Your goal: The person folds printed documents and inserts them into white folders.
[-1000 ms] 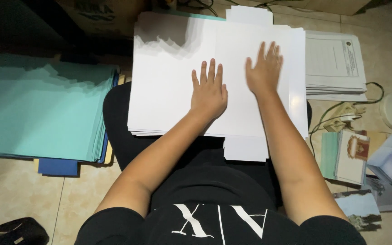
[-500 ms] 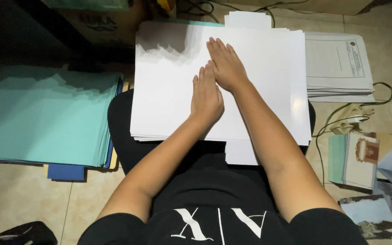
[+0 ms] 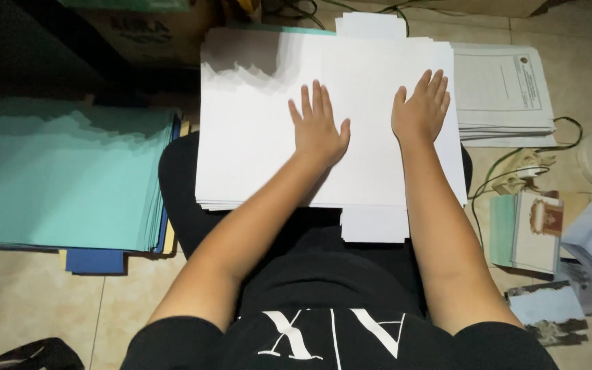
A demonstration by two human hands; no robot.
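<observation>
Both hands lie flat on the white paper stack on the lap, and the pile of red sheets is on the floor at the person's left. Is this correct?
Not quite: the pile of sheets is teal, not red, as the head view shows. The left hand and right hand do lie flat on the white paper stack.

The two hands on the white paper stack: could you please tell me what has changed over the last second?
The right hand, which had crossed over against the left hand half a second ago, has slid back to the right, so both lie flat and apart again on the white paper stack. The teal sheets stayed put.
</observation>
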